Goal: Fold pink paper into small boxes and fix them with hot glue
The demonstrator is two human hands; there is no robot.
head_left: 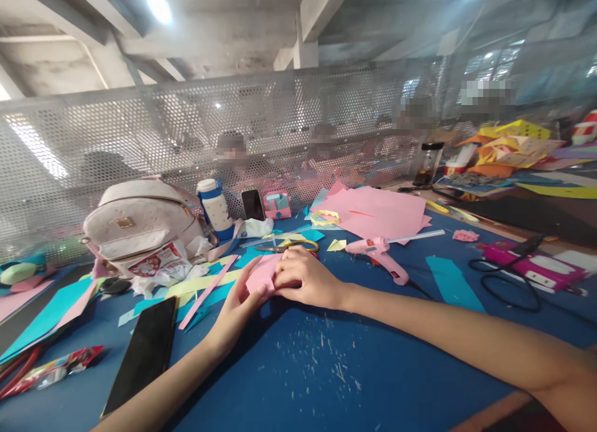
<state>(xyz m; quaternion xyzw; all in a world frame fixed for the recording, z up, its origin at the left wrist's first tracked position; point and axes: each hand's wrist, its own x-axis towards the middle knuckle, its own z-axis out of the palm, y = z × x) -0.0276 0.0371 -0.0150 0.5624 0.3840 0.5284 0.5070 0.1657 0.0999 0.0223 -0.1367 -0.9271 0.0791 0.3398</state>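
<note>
Between my two hands is a small folded piece of pink paper (262,276), held just above the blue table. My left hand (240,304) grips its left side, thumb along the near edge. On the right, my right hand (303,276) has its fingers curled on the paper's other side; its fingertips are partly hidden. Scissors (275,248) with yellow handles lie just beyond my hands. A pink glue gun (380,255) with a clear stick rests to the right. Left of my hands are a pink paper strip (208,293) and blue and yellow paper scraps.
A black phone (142,354) lies at the near left. Behind it stand a white backpack (140,217) and a bottle (215,211). Pink sheets (373,211) are piled at the back. A magenta power strip (534,267) with cables sits right. Tiny clippings dot the blue table (242,382).
</note>
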